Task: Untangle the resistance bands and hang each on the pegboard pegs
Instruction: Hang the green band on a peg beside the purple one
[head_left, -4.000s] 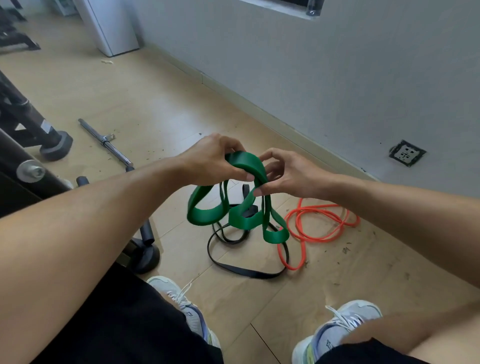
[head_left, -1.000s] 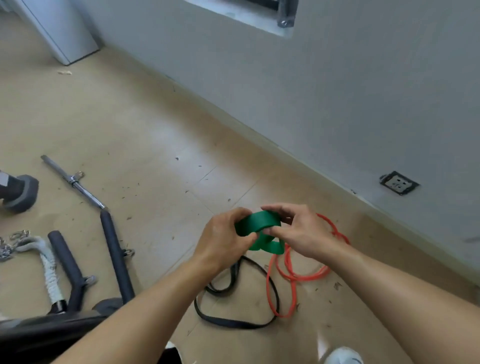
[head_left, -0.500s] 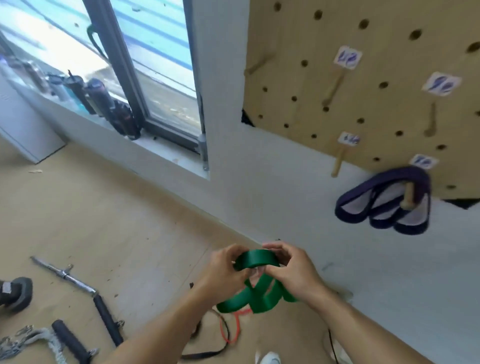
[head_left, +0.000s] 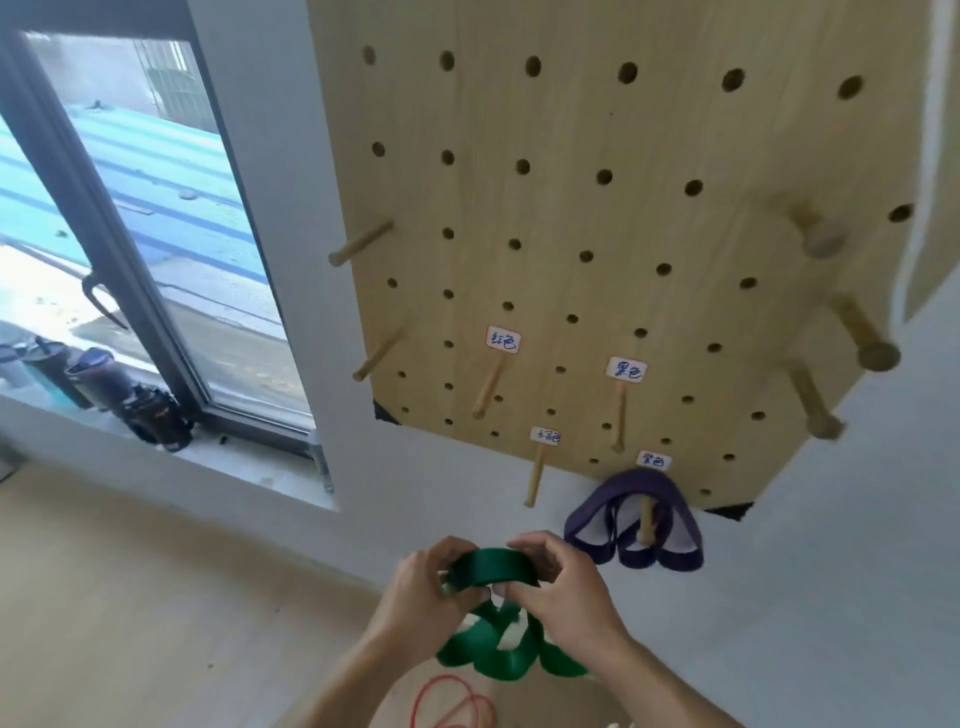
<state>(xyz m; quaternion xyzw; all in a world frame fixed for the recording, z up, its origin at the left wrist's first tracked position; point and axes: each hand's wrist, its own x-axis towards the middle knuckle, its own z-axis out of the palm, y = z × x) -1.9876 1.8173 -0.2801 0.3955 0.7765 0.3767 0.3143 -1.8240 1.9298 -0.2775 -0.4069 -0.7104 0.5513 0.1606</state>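
Note:
I hold a wide green resistance band (head_left: 491, 566) folded into several loops, just below the wooden pegboard (head_left: 597, 234). My left hand (head_left: 415, 597) grips its top loop from the left and my right hand (head_left: 558, 587) pinches it from the right; the lower loops hang under my hands. A purple band (head_left: 631, 525) hangs looped on the lowest labelled peg. A bare labelled peg (head_left: 535, 475) sticks out just left of it, with two more labelled pegs (head_left: 485, 387) above. A thin orange band (head_left: 452, 704) lies on the floor below.
A window (head_left: 145, 234) with dark bottles (head_left: 124, 395) on its sill is at the left. Unlabelled pegs (head_left: 862, 332) jut from the board's right and left sides. Wooden floor (head_left: 130, 597) spreads at the lower left.
My view has risen from the floor to the pegboard. Both hands have lifted the green band clear of the black and orange bands, up toward the lower pegs.

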